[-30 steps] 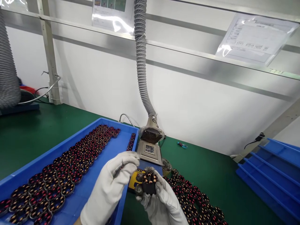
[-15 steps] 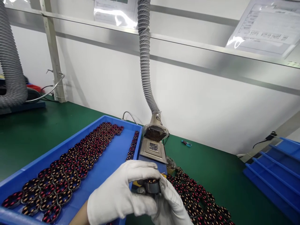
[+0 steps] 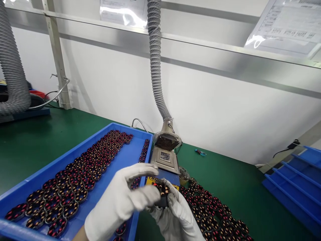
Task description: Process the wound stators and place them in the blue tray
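A dark ring-shaped motor stator (image 3: 163,200) with copper and red coil windings is held in my white-gloved right hand (image 3: 179,211), whose fingers wrap its right side and underside. On the other side of it is my left hand (image 3: 122,197), also gloved in white. Its fingers are spread and slightly blurred, with the lower ones close to the stator's left edge; whether they touch it I cannot tell. Part of the stator is covered by the fingers. To the right of my hands lies a pile of similar stators (image 3: 213,211) on the green table (image 3: 265,201).
A blue tray (image 3: 117,177) at left holds rows of stators. Behind my hands stands a metal-topped blue unit (image 3: 165,162) under a round hood with a grey duct hose (image 3: 155,67). Blue trays (image 3: 296,187) stand at right. Small blue-handled cutters (image 3: 200,153) lie further back.
My left hand has loosened from the stator and shifted left, its fingers spreading. The stator has tilted so that its windings show more, staying in my right hand.
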Available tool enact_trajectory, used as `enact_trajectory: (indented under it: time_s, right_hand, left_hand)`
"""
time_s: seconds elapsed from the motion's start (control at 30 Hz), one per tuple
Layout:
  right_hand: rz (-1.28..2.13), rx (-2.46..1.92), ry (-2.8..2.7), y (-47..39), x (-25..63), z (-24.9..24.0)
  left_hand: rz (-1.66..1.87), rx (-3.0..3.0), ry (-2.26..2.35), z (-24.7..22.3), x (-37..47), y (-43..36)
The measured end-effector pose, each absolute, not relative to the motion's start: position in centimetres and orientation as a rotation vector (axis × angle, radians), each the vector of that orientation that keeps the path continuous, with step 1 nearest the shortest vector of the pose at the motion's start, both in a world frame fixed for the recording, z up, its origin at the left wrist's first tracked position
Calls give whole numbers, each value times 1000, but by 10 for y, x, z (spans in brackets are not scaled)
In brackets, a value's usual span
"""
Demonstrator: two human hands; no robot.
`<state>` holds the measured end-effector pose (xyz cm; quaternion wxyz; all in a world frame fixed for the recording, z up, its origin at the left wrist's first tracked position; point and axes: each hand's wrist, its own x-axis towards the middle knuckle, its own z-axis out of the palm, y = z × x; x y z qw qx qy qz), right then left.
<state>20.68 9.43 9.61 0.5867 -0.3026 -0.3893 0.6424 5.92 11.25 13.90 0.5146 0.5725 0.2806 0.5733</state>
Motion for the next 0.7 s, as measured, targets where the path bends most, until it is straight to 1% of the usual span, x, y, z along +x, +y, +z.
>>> enact_trajectory:
  time_s: [0.07, 0.1, 0.17, 0.27, 0.33, 0.4, 0.5, 0.6, 0.7]
  right_hand:
    - [1525, -686, -843, 95, 206, 98]
    - [1540, -676, -801, 95, 206, 98]
    - [1521, -671, -735, 93, 204, 98]
    - [1422, -702, -760, 89, 201, 97]
    - [1384, -720, -767, 85, 199, 98]
    - [1429, -704, -726, 80, 195, 100]
    - [1551, -634, -623, 78, 191, 106]
    - [1635, -607, -622, 81, 192, 110]
    - [1675, -616, -662, 81, 197, 115]
  left_hand:
    - [1297, 1548, 576, 141, 60, 111]
    - [1326, 1593, 531, 140, 61, 110]
    - [1486, 1642, 490, 137, 62, 108]
    - [1680, 1567, 635, 135, 58, 105]
    - [1660, 1486, 771, 139, 54, 102]
    - [1523, 1525, 847, 145, 54, 99]
    - [1357, 1707, 717, 149, 59, 99]
    - [1452, 1816, 652, 145, 60, 104]
    - [1586, 1731, 783, 139, 54, 107]
